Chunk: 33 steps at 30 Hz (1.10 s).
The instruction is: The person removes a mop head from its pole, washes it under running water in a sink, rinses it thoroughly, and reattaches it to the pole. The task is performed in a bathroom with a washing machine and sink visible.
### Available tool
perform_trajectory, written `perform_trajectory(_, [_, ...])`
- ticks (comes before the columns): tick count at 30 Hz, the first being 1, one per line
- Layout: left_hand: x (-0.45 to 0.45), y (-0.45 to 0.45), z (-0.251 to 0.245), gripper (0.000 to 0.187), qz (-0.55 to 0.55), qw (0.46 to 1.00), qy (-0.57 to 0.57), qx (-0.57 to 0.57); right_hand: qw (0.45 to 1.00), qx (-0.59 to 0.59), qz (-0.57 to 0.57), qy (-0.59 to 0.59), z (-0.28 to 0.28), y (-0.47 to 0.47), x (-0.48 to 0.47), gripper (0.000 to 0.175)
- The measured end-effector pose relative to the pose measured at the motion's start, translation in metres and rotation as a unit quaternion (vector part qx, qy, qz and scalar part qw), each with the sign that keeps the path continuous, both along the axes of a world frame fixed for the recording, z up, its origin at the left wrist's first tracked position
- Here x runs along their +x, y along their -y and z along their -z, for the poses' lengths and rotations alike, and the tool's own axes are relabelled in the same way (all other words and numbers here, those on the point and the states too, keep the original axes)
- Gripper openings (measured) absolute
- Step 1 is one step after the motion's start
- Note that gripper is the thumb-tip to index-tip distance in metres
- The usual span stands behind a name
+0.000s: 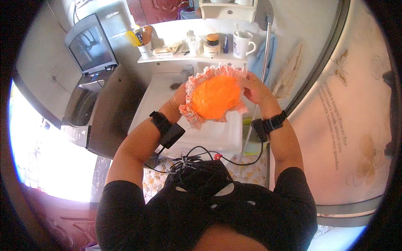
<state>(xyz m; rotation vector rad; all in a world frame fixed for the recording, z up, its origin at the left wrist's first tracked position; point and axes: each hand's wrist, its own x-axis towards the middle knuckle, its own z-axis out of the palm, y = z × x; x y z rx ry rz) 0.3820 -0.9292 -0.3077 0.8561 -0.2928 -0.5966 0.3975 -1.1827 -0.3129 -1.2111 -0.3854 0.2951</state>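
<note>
Over a white washbasin (143,108), a round textile piece (216,97), which looks like a spin-mop head, is held up. Its middle is bright orange, and a shaggy pink-and-white fringe runs around it. My left hand (180,94) grips the left side, its fingers hidden behind the fringe. At the upper right edge my right hand (257,89) pinches the fringe between thumb and fingers. Just behind my right hand passes a chrome pole (267,44) topped by a grey oval disc (264,14). The basin's tap (187,70) shows beyond the piece.
A white shelf (191,58) carries a cup of combs (145,50), jars (212,47) and a mug (241,45). A washing machine (84,103) stands left, a printed glass panel (339,125) right. Below the basin is a green-rimmed bucket (248,150). Cables (245,164) hang between my wrists.
</note>
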Motion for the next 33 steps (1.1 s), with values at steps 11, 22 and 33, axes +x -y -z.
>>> perform_trajectory(11, [-0.025,-0.061,-0.011,0.043,-0.007,0.989,-0.018,0.147,0.688,-0.343,0.611,0.189,0.060,0.094,0.143,0.059])
perform_trajectory(22, [-0.045,-0.100,-0.018,0.047,0.025,0.814,0.240,0.528,0.842,-0.142,0.494,0.161,0.051,0.098,0.151,0.022])
perform_trajectory(33, [-0.020,-0.110,-0.058,0.014,0.092,0.044,0.523,0.846,0.967,0.099,0.172,0.157,-0.039,0.054,-0.066,0.055])
